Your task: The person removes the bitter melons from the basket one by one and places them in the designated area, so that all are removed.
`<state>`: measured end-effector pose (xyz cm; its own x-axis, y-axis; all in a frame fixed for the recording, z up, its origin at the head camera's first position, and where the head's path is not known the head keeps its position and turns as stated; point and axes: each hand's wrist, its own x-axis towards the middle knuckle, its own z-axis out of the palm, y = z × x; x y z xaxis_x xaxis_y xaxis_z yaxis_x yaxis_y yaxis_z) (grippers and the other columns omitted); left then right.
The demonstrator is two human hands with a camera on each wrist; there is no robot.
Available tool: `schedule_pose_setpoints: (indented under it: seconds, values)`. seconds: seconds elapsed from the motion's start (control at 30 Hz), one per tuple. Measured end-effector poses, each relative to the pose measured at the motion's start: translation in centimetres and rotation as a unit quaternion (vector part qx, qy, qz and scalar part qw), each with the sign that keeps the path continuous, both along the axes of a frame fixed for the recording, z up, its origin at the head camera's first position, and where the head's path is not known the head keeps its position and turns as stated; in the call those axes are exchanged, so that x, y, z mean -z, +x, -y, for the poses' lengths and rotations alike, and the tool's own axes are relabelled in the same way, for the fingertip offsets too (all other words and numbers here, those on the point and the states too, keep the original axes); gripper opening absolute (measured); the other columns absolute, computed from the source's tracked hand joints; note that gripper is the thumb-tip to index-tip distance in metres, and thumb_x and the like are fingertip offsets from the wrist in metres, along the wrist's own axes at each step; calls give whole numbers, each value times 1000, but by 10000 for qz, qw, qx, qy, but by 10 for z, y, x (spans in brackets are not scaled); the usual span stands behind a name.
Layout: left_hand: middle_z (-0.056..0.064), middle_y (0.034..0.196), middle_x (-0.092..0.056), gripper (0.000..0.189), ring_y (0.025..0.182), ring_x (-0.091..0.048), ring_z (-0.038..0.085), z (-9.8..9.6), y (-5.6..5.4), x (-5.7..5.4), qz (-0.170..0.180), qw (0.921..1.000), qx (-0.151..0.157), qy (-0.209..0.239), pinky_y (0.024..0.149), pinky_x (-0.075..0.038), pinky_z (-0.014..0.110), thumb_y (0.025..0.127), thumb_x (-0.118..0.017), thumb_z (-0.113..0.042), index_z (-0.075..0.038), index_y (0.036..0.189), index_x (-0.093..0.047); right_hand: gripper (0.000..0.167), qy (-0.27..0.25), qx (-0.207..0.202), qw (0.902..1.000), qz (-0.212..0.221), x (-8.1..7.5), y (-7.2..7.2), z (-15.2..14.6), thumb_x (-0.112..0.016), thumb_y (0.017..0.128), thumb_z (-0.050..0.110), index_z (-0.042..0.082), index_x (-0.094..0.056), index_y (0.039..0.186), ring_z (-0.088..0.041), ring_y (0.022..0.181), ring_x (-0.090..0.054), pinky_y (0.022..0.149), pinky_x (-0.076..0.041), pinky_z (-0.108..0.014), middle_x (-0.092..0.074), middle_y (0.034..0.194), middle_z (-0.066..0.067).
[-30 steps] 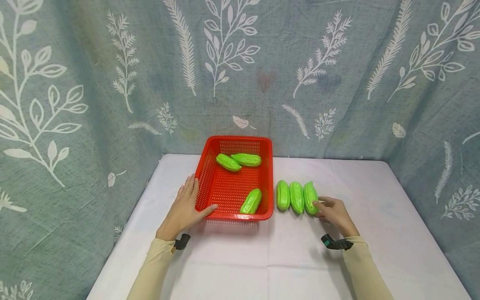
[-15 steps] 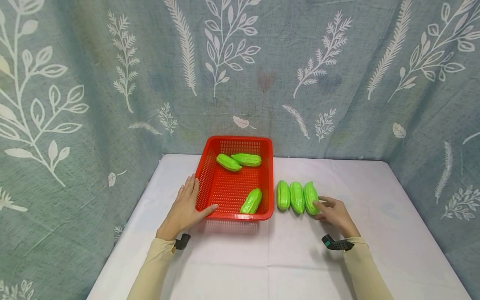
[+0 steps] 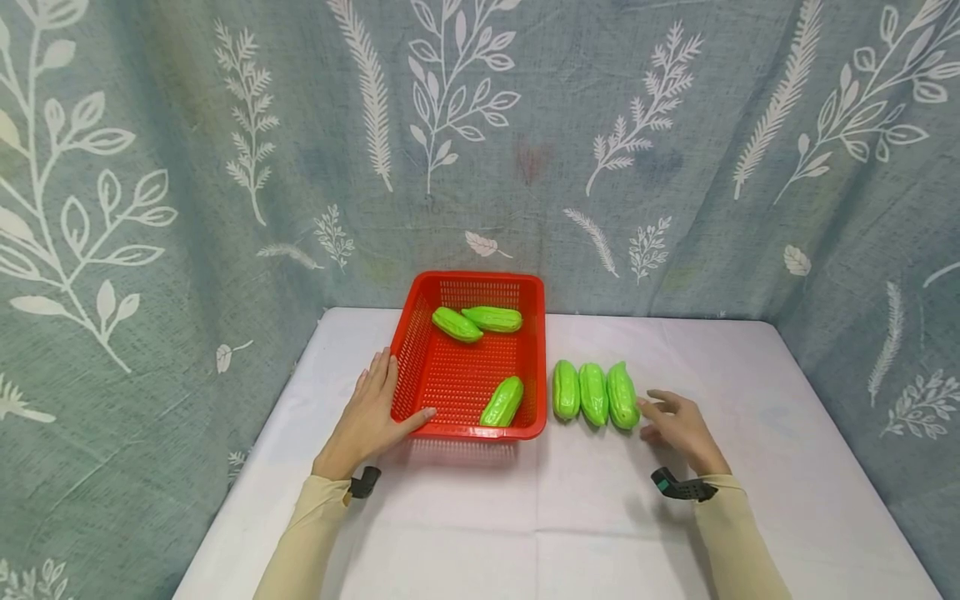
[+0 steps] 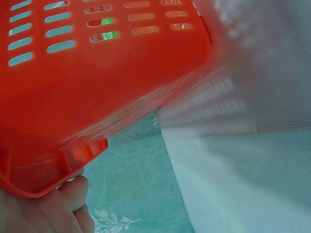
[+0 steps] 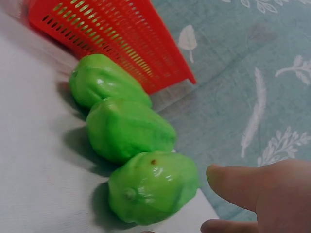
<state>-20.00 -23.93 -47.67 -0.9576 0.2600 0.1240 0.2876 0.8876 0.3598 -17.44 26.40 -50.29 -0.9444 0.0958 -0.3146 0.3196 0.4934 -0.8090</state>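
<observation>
A red plastic basket stands on the white table, with 3 bright green ridged gourds inside. Two of these, including the left gourd, lie at the back; the front gourd leans at the front right. My left hand rests on the basket's left rim, fingers stretched along it and thumb over the front edge. Right of the basket, 3 more gourds stand side by side: the left one, the middle one and the right one. My right hand is just beside the right gourd, apart from it, holding nothing.
A grey-green curtain with white leaf prints hangs behind the table and along both sides. The white tablecloth has fold creases at the front. Dark bands with small devices sit on both wrists.
My right hand has let go of the right gourd and drawn slightly to the right. The gourds, the basket and my left hand have stayed in place.
</observation>
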Motion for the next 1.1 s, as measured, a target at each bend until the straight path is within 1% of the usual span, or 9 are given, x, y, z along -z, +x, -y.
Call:
schedule_pose_setpoints:
  seconds: [0.03, 0.23, 0.43, 0.57, 0.67, 0.8, 0.9, 1.03, 1.1]
  values:
    - [20, 175, -2, 120, 163, -4, 39, 0, 0, 0, 7, 10000, -1, 1, 132, -10, 58, 89, -58, -77, 4, 164, -10, 77, 13, 4, 10000, -56, -2, 0, 0, -53, 105, 50, -2, -34, 158, -17, 86, -76, 80, -58, -28, -51, 146, -36]
    - [21, 175, -2, 120, 163, -4, 40, 2, 1, -1, 30, 10000, -21, -22, 132, -10, 58, 89, -58, -77, 4, 164, -10, 72, 23, 219, 9993, -287, -13, -2, 3, -53, 106, 48, 0, -39, 157, -26, 96, -75, 84, -63, -35, -53, 145, -33]
    - [21, 175, -4, 120, 163, -4, 39, 1, 0, 1, -30, 10000, -10, -45, 132, -11, 58, 89, -57, -78, 4, 163, -11, 65, -34, 256, 9979, -597, -24, -4, 13, -57, 106, 43, 4, -44, 156, -27, 99, -74, 86, -64, -34, -59, 141, -29]
    - [19, 175, -1, 120, 164, -3, 38, 1, 1, 1, -55, 10000, -17, -58, 132, -11, 58, 89, -57, -78, 4, 164, -9, 63, -70, 155, 9962, -858, -32, -5, 20, -57, 105, 43, 5, -46, 154, -25, 98, -75, 84, -64, -34, -64, 136, -27]
    - [19, 175, 1, 121, 163, -3, 39, 0, 2, 0, -73, 10000, -15, -57, 132, -11, 58, 89, -57, -77, 4, 164, -7, 62, -109, 97, 9947, -1022, -41, -4, 27, -57, 105, 43, 5, -48, 153, -27, 98, -76, 84, -64, -33, -66, 133, -26]
    - [20, 175, 1, 122, 163, -3, 39, 1, 3, 0, -79, 10000, -38, -45, 132, -12, 58, 89, -57, -77, 5, 164, -7, 56, -239, -53, 9913, -1294, -52, -3, 38, -59, 106, 38, 4, -52, 150, -26, 94, -76, 82, -64, -31, -69, 127, -27]
    - [18, 175, 2, 122, 164, -1, 36, 2, 3, 0, -21, 10000, -76, -53, 132, -10, 56, 89, -55, -79, 4, 164, -7, 52, -352, -235, 9881, -1476, -58, -3, 46, -60, 106, 35, 3, -55, 147, -24, 91, -76, 82, -65, -33, -70, 123, -26]
    - [15, 176, 3, 121, 164, 0, 33, 3, 3, -1, 56, 9999, -81, -112, 133, -9, 54, 89, -52, -82, 2, 164, -8, 54, -452, -420, 9868, -1497, -69, -4, 57, -61, 105, 39, 5, -57, 146, -34, 97, -75, 84, -65, -39, -71, 122, -26]
    - [15, 176, 3, 121, 164, 0, 34, 3, 2, -2, 71, 9999, -62, -137, 133, -8, 54, 89, -51, -83, 2, 164, -8, 55, -421, -531, 9865, -1493, -75, -5, 63, -61, 104, 42, 5, -57, 146, -36, 99, -75, 84, -65, -39, -71, 122, -25]
